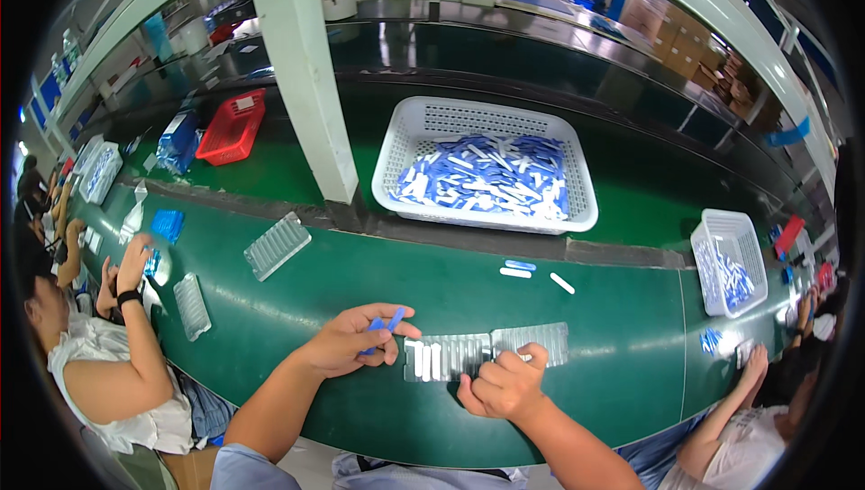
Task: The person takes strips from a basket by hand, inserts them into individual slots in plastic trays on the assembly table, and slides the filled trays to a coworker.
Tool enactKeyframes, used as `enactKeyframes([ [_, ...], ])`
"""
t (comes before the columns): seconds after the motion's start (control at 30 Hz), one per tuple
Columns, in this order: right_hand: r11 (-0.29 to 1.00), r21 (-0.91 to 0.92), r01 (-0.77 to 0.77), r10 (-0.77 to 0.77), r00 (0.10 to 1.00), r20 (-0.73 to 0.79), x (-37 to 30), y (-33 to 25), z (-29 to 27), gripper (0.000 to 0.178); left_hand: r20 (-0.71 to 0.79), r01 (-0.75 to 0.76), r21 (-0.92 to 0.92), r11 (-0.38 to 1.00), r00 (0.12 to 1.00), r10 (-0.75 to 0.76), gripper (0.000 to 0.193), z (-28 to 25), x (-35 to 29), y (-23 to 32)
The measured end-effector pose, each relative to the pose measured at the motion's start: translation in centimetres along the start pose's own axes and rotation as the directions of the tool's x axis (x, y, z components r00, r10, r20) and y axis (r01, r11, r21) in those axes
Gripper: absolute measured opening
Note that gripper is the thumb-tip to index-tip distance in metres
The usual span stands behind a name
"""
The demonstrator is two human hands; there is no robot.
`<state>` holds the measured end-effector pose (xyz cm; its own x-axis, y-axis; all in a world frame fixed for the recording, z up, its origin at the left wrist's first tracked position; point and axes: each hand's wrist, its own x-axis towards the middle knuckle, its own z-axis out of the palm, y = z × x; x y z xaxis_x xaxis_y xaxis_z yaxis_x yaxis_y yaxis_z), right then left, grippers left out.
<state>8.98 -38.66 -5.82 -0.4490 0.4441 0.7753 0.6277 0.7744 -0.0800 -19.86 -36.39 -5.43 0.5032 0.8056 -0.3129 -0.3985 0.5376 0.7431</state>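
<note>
My left hand (356, 341) is closed around a few small flat blue sticks (395, 319), just left of a clear ribbed plastic tray (532, 339). That tray lies on the green tabletop with two side-by-side ribbed sections. Several white sticks (436, 362) stand in slots of its left section. Over the tray's middle and near edge, my right hand (506, 384) has its fingers curled and thumb low on the tray. Something small and pale shows by its index finger, but the curled fingers hide what they grip. Beyond the tray lie loose blue and white sticks (517, 269).
A white basket (387, 157) full of blue and white sticks stands beyond a raised ledge. A white post (311, 85) rises left of it. Another white basket (761, 260) is at right. More clear trays (277, 245) lie at left. People work on both sides.
</note>
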Motion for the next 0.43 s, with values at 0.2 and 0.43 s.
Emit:
enactKeyframes([
  [0.2, 0.999, 0.037, 0.032, -0.031, 0.999, -0.022, -0.17, 0.13, 0.33, 0.040, 0.035, -0.035, 0.069, 0.997, 0.999, 0.033, 0.041, 0.30, -0.15, -0.22],
  [0.43, 0.997, 0.077, 0.033, -0.035, 0.999, 0.023, 0.28, 0.14, 0.18, 0.041, 0.069, -0.045, 0.092, 0.995, 0.997, 0.038, 0.044, 0.15, -0.30, 0.05],
])
